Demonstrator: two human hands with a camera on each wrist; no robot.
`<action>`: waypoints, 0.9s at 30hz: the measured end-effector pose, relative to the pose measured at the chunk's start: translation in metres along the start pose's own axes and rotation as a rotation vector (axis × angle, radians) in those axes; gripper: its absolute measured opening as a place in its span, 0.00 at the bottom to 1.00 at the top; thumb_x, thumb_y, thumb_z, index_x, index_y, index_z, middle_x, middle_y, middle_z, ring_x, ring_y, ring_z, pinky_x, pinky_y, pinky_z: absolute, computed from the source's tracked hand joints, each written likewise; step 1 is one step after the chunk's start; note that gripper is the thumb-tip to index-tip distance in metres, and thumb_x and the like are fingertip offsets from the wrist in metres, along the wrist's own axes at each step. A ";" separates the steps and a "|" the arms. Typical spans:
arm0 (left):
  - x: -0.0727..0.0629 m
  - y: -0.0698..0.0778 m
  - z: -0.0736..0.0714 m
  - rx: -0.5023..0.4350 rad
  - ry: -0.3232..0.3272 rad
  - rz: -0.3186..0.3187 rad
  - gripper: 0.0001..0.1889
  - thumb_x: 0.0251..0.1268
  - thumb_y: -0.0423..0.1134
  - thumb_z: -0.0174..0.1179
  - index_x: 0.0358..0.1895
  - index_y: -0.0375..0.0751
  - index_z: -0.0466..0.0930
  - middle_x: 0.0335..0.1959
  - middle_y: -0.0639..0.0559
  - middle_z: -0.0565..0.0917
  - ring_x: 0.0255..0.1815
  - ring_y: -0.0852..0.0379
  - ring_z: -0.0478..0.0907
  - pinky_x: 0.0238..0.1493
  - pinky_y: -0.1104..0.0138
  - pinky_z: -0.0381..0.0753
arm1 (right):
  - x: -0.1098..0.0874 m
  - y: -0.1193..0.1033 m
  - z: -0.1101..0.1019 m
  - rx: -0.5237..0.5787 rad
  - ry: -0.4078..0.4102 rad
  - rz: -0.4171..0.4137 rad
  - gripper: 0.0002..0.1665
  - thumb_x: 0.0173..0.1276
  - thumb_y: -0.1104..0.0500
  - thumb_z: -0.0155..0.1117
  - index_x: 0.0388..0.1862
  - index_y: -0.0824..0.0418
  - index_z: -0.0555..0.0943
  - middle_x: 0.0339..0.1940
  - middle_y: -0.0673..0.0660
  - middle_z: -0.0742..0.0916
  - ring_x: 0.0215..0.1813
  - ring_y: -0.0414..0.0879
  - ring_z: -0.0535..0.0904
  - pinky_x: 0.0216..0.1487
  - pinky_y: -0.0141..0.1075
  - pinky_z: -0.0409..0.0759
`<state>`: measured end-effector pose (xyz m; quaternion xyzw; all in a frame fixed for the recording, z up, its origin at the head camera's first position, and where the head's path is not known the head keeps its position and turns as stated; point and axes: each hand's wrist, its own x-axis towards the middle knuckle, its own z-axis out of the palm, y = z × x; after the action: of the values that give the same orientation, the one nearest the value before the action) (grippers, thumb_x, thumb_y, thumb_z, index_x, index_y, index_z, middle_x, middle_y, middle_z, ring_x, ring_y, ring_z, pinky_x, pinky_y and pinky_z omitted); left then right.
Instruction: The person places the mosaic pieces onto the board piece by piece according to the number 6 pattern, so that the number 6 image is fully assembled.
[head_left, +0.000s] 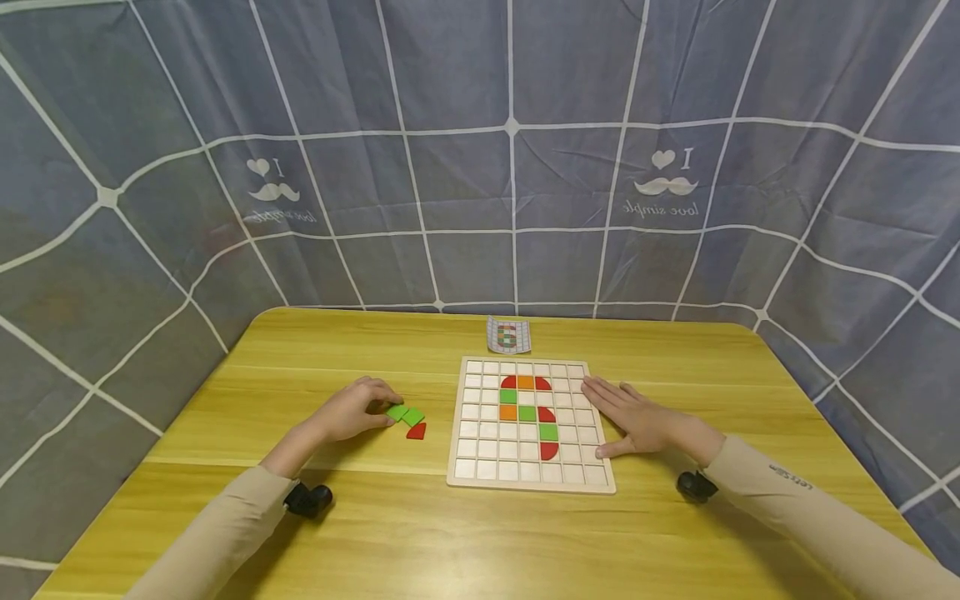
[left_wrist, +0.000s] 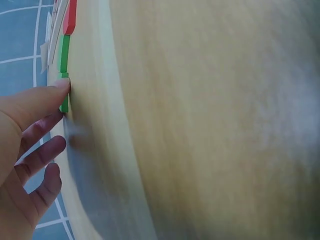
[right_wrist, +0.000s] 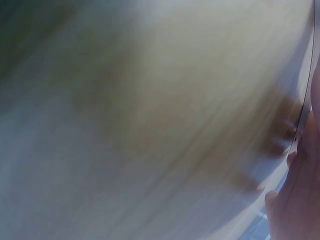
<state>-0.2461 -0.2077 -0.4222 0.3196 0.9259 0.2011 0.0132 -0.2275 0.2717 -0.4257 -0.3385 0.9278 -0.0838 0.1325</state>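
Note:
At the left of the wooden grid board (head_left: 487,451), my left hand (head_left: 356,411) pinches a green square tile (head_left: 396,412) between thumb and fingertips, low at the table. A second green tile (head_left: 413,417) touches that one, and a red rounded tile (head_left: 416,432) lies just beyond it. In the left wrist view, the thumb overlaps the near green tile (left_wrist: 64,102). My right hand (head_left: 637,421) rests with fairly straight fingers on the board's right edge. Red, green and orange tiles, such as an orange one (head_left: 507,412), form an S-like figure on the board.
A small pattern card (head_left: 508,335) with a similar coloured figure stands behind the board, slightly tilted. The wooden table (head_left: 360,533) reaches back to a grey curtain (head_left: 465,183) with white lines. The right wrist view shows mostly blurred tabletop.

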 end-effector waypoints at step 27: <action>0.000 0.007 -0.003 0.085 0.023 -0.069 0.14 0.55 0.43 0.69 0.43 0.41 0.86 0.40 0.51 0.83 0.44 0.51 0.77 0.46 0.56 0.78 | -0.001 -0.002 -0.003 -0.005 0.002 -0.008 0.61 0.63 0.31 0.56 0.78 0.67 0.43 0.78 0.69 0.48 0.79 0.64 0.43 0.73 0.64 0.43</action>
<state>-0.2430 -0.2037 -0.4170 0.2855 0.9442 0.1645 -0.0041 -0.2259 0.2711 -0.4222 -0.3424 0.9268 -0.0821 0.1305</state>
